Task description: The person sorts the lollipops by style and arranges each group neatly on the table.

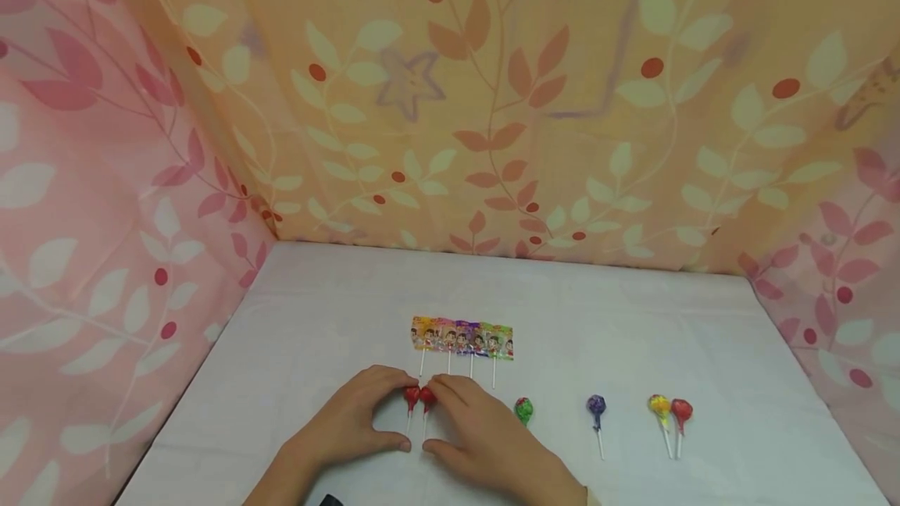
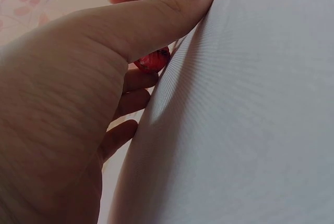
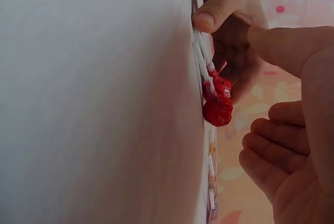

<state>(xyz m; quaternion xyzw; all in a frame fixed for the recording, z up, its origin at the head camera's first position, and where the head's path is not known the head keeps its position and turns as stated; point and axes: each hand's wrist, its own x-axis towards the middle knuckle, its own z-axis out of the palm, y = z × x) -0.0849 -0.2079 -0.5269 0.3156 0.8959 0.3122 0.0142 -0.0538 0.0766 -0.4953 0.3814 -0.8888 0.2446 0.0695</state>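
Two red-wrapped lollipops lie side by side on the white table, between my hands. My left hand [image 1: 348,416] curls around the left red lollipop [image 1: 411,395], its fingertips by the candy and its thumb at the stick's lower end. Beside the right red lollipop [image 1: 427,395], my right hand [image 1: 485,432] is arched with thumb and fingers spread. In the right wrist view, a gap shows between the right fingers [image 3: 261,156] and the nearer red candy [image 3: 218,110]. The left wrist view shows one red candy [image 2: 154,60] beyond the left thumb.
Behind the hands lies a row of joined flat-wrapped lollipops [image 1: 462,336]. To the right are a green lollipop [image 1: 523,410], partly hidden by the right hand, a purple one [image 1: 596,406], a yellow one [image 1: 659,404] and another red one [image 1: 681,411]. Patterned cloth walls [image 1: 492,100] surround the table.
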